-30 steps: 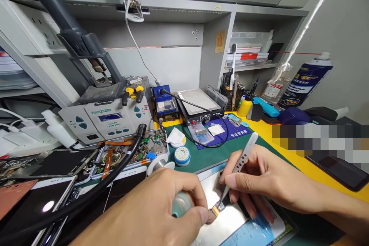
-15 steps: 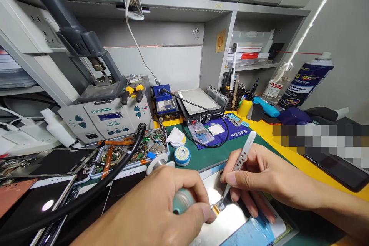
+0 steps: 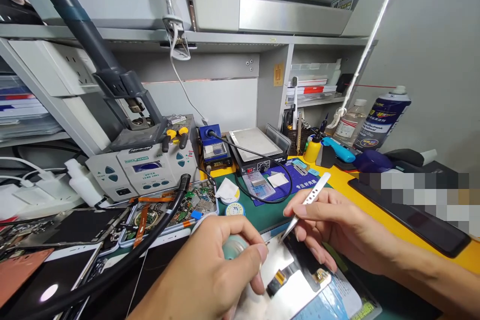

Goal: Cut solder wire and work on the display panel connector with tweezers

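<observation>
Left hand (image 3: 221, 270): enters from lower left, back of hand up, fingers curled into a closed grip; thumb (image 3: 252, 258) laid across toward the right, its tip pressed down.
Left forearm: bare, runs off the bottom edge.
Right hand (image 3: 333, 225): enters from lower right, palm turned down and left; thumb and index finger (image 3: 300, 208) pinched together in a pen grip, remaining fingers loosely extended downward.
Right forearm: bare, angled to the lower right corner.
Spacing: hands close, not touching.
</observation>
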Action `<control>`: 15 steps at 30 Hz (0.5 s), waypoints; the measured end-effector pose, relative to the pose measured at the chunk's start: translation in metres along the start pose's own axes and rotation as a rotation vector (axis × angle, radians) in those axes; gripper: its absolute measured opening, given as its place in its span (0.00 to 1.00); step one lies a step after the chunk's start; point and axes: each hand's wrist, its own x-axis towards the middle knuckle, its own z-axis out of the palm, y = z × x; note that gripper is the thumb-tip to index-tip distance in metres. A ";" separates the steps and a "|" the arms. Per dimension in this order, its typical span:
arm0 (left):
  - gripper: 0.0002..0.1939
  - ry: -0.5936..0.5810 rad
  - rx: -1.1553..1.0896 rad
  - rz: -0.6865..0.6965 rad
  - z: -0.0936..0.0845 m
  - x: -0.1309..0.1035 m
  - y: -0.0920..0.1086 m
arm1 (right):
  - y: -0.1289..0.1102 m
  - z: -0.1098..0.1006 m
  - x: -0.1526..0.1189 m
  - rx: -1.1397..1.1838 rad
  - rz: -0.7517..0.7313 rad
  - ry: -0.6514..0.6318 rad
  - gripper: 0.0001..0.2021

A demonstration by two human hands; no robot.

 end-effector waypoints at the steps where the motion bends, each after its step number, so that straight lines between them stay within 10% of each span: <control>1: 0.13 0.008 -0.006 -0.010 0.001 0.002 -0.001 | -0.001 0.000 0.000 0.008 0.003 -0.012 0.10; 15: 0.13 0.067 -0.095 -0.044 0.003 0.005 -0.008 | 0.003 -0.004 -0.002 0.046 -0.059 -0.041 0.11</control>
